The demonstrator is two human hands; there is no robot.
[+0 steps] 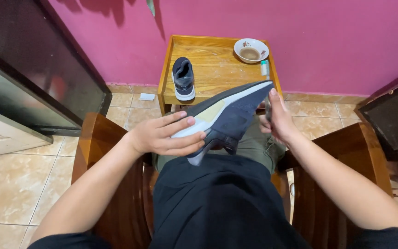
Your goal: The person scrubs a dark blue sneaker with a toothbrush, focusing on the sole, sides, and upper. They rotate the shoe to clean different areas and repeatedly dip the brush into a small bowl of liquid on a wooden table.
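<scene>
I sit in a wooden armchair and hold a dark blue sneaker point(229, 115) sole-up over my lap. My left hand point(169, 135) grips its heel end, fingers laid across the white and cream sole. My right hand point(277, 121) holds the toe end, thumb up against the sole's edge. The matching sneaker point(183, 78) stands upright on the small wooden table point(217, 69) in front of me, toe toward me.
A white bowl point(251, 50) with brown liquid sits at the table's far right corner, a small white tube point(264, 68) beside it. Chair armrests point(93, 152) flank my arms. Pink wall behind, tiled floor, a dark cabinet point(33, 74) at left, a scrap of paper point(147, 97) on the floor.
</scene>
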